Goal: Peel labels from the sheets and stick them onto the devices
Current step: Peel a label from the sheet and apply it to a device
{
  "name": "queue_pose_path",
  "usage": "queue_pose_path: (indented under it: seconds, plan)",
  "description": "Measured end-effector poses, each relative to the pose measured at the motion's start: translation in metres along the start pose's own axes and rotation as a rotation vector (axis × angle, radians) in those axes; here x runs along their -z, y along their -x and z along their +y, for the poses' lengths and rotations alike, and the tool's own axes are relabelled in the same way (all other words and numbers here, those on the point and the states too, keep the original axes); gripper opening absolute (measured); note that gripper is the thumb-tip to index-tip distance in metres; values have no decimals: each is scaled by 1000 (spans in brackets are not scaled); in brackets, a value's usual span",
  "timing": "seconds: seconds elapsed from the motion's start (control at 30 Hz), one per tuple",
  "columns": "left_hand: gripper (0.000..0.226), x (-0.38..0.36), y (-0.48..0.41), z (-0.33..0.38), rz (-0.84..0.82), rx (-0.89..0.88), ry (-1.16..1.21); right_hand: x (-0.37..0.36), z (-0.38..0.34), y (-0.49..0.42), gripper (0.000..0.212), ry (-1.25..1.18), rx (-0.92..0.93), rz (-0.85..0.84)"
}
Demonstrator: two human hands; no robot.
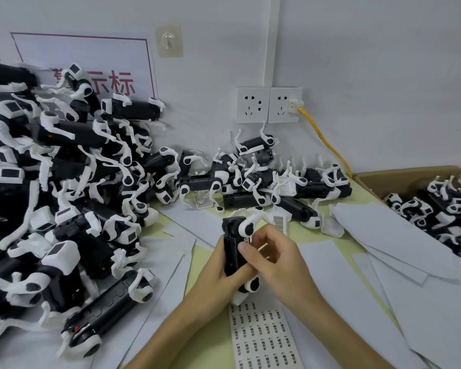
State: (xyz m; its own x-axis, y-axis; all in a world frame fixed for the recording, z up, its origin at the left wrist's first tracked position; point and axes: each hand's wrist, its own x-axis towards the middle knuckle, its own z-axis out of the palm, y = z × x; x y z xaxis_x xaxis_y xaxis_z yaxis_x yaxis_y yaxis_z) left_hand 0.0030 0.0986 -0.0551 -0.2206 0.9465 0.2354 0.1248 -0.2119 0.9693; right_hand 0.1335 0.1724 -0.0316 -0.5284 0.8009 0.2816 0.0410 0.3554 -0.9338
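Both hands meet above the tabletop [308, 234]: left hand [216, 265] grips a black-and-white device [233, 246], right hand [274, 257] pinches a small label [247, 239] against it. Label sheet [261, 339] lies just below. The label could land crooked if the device twists.

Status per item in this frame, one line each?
held device, upright in both hands
left hand, grips held device
right hand, pinches held device's side
label sheet, flat, labels remaining
left socket, vacant
right socket, yellow cable plugged in
cardboard box, open, part-full
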Motion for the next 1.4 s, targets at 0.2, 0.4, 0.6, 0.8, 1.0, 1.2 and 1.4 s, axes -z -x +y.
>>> queue_pose_path:
  seconds: [0.2,0.4,0.6,0.8,1.0,1.2,1.4]
  plan:
    - [50,8,3,8,-106,31,56,5,-1,0,30,-299,-80,-168]
    - [53,8,2,6,-110,43,63,6,3,3,24,-315,-51,-194]
    - [50,5,3,4,-78,55,14,6,4,-1,28,-300,17,-111]
    - [39,7,1,5,-56,93,77,3,10,-1,22,-225,41,-188]
    - [45,10,-1,1,-57,131,87,5,11,-3,20,-166,66,-221]
    - [53,14,-4,-4,-40,196,153,5,10,-4,21,-54,91,-145]
    - [69,15,-7,1,49,279,362,27,6,-11,48,-71,131,181]
